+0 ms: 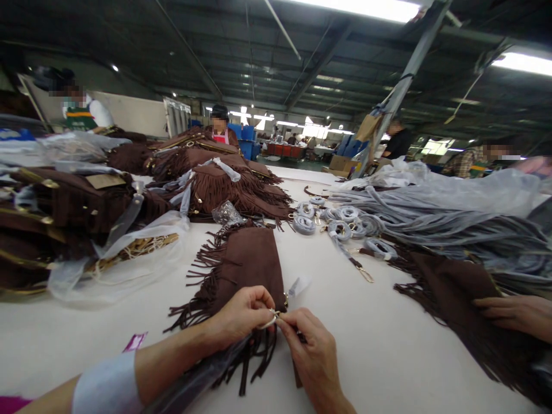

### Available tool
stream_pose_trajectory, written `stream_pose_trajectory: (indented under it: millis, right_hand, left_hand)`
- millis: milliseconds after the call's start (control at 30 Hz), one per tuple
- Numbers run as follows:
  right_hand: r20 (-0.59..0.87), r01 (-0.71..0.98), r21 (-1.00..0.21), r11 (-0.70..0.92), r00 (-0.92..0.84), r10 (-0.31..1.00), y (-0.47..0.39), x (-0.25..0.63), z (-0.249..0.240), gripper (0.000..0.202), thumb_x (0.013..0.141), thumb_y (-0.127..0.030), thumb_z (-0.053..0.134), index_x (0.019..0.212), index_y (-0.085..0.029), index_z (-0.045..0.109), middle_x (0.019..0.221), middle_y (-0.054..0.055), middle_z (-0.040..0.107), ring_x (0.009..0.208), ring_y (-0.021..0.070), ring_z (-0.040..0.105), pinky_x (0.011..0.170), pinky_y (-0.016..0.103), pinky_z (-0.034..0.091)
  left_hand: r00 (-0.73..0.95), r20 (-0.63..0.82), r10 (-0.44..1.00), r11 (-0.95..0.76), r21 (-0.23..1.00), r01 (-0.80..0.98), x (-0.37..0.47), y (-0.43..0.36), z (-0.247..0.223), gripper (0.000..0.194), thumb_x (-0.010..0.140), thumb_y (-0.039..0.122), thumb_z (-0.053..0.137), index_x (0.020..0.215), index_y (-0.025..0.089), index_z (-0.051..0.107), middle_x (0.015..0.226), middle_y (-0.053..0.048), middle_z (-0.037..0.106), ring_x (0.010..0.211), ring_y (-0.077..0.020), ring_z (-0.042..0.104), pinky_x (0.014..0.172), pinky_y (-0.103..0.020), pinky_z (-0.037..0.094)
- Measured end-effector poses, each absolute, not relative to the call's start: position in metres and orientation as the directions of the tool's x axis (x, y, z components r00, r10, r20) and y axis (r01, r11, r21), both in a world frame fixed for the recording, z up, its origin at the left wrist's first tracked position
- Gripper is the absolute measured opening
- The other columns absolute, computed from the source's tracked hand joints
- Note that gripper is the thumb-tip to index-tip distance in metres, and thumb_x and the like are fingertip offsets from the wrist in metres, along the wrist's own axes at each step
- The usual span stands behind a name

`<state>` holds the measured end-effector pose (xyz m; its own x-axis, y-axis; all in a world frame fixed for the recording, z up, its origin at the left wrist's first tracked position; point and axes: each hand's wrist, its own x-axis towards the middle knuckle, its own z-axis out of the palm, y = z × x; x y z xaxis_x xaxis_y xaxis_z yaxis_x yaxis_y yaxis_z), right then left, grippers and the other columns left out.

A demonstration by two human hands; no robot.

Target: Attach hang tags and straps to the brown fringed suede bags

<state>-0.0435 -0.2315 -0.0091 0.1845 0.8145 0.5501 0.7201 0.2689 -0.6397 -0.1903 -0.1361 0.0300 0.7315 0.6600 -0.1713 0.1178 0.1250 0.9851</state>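
A brown fringed bag [254, 261] lies flat on the white table, its fringe spreading to the left and toward me. At the bag's near right corner, my left hand [245, 313] pinches a small metal clasp [274, 315]. My right hand [313, 351] meets it there, thumb and finger closed on the same clasp. Just behind the fingers a clear plastic piece [297, 286] sticks up beside the bag's edge. A plastic-wrapped strap [207, 368] runs under my left forearm.
Brown fringed bags [224, 184] are piled at the back and left. Coiled grey straps [340, 230] lie right of centre, before a heap of wrapped straps [452, 218]. At the right, another person's hand [517, 313] touches a brown bag [457, 287]. Several people stand farther back.
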Motion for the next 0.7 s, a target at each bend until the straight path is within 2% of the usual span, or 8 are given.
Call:
stream_pose_trajectory:
  millis: [167, 267, 367, 433, 467, 500, 567, 700]
  right_hand:
    - [0.531, 0.693, -0.668, 0.272, 0.187, 0.827, -0.232, -0.043, -0.009, 0.015, 0.091, -0.028, 0.059, 0.078, -0.025, 0.066, 0.076, -0.001, 0.067, 0.070, 0.0162, 0.060, 0.067, 0.026, 0.043]
    - [0.498, 0.646, -0.717, 0.263, 0.209, 0.841, -0.233, -0.045, -0.007, 0.016, 0.090, -0.027, 0.059, 0.076, -0.024, 0.066, 0.076, 0.000, 0.066, 0.072, 0.0162, 0.061, 0.068, 0.025, 0.044]
    - [0.395, 0.532, -0.818, 0.220, 0.241, 0.886, -0.231, -0.047, -0.005, 0.006, 0.084, -0.025, 0.062, 0.084, -0.023, 0.068, 0.075, -0.001, 0.064, 0.067, 0.0149, 0.059, 0.063, 0.025, 0.045]
    - [0.262, 0.396, -0.906, 0.150, 0.245, 0.934, -0.229, -0.046, -0.002, 0.022, 0.079, -0.025, 0.064, 0.102, -0.023, 0.067, 0.077, -0.002, 0.064, 0.059, 0.0128, 0.056, 0.056, 0.024, 0.044]
    - [0.193, 0.319, -0.941, 0.111, 0.238, 0.952, -0.226, -0.046, 0.001, 0.032, 0.078, -0.027, 0.065, 0.109, -0.022, 0.065, 0.079, -0.002, 0.064, 0.055, 0.0118, 0.053, 0.052, 0.023, 0.043]
    - [0.137, 0.251, -0.965, 0.078, 0.228, 0.964, -0.224, -0.045, 0.004, 0.037, 0.077, -0.029, 0.065, 0.113, -0.021, 0.063, 0.079, -0.002, 0.064, 0.053, 0.0112, 0.052, 0.049, 0.023, 0.041]
    - [0.093, 0.197, -0.979, 0.050, 0.215, 0.972, -0.218, -0.042, 0.013, 0.032, 0.079, -0.035, 0.063, 0.107, -0.020, 0.065, 0.080, 0.000, 0.066, 0.056, 0.0123, 0.055, 0.050, 0.023, 0.042]
    - [0.188, 0.424, -0.898, 0.120, 0.121, 0.975, -0.207, -0.037, 0.034, 0.020, 0.086, -0.033, 0.055, 0.082, -0.021, 0.071, 0.077, 0.001, 0.067, 0.073, 0.0169, 0.060, 0.068, 0.026, 0.045]
  left_hand:
    - [0.740, -0.114, 0.663, 0.037, 0.992, 0.120, -0.188, -0.138, 0.029, 0.007, 0.069, 0.021, 0.050, 0.074, 0.016, 0.050, 0.059, 0.003, 0.054, 0.054, -0.0091, 0.044, 0.050, -0.020, 0.031]
    - [0.757, -0.025, 0.653, -0.205, 0.956, 0.209, -0.189, -0.139, 0.031, 0.005, 0.076, 0.018, 0.045, 0.073, 0.017, 0.048, 0.062, 0.004, 0.050, 0.058, -0.0101, 0.045, 0.053, -0.021, 0.033]
    - [0.746, 0.123, 0.654, -0.572, 0.726, 0.382, -0.193, -0.140, 0.042, 0.012, 0.085, 0.016, 0.040, 0.076, 0.018, 0.048, 0.071, 0.002, 0.050, 0.063, -0.0122, 0.045, 0.059, -0.024, 0.033]
    - [0.738, 0.213, 0.640, -0.707, 0.540, 0.457, -0.195, -0.139, 0.051, 0.013, 0.088, 0.016, 0.039, 0.079, 0.019, 0.048, 0.079, 0.000, 0.050, 0.067, -0.0138, 0.045, 0.061, -0.026, 0.034]
    - [0.735, 0.258, 0.628, -0.738, 0.497, 0.456, -0.196, -0.139, 0.055, 0.013, 0.088, 0.016, 0.038, 0.081, 0.019, 0.048, 0.083, -0.001, 0.049, 0.070, -0.0145, 0.045, 0.063, -0.026, 0.035]
    - [0.728, 0.300, 0.617, -0.753, 0.495, 0.434, -0.197, -0.137, 0.059, 0.013, 0.089, 0.016, 0.037, 0.081, 0.019, 0.047, 0.086, -0.002, 0.049, 0.073, -0.0150, 0.046, 0.065, -0.026, 0.036]
    - [0.702, 0.372, 0.607, -0.749, 0.563, 0.349, -0.199, -0.134, 0.064, 0.013, 0.088, 0.015, 0.037, 0.079, 0.019, 0.045, 0.088, -0.003, 0.048, 0.077, -0.0154, 0.046, 0.069, -0.026, 0.037]
    - [0.656, 0.401, 0.639, -0.674, 0.703, 0.226, -0.199, -0.130, 0.065, 0.013, 0.085, 0.012, 0.039, 0.075, 0.019, 0.043, 0.081, -0.002, 0.048, 0.077, -0.0149, 0.044, 0.069, -0.026, 0.036]
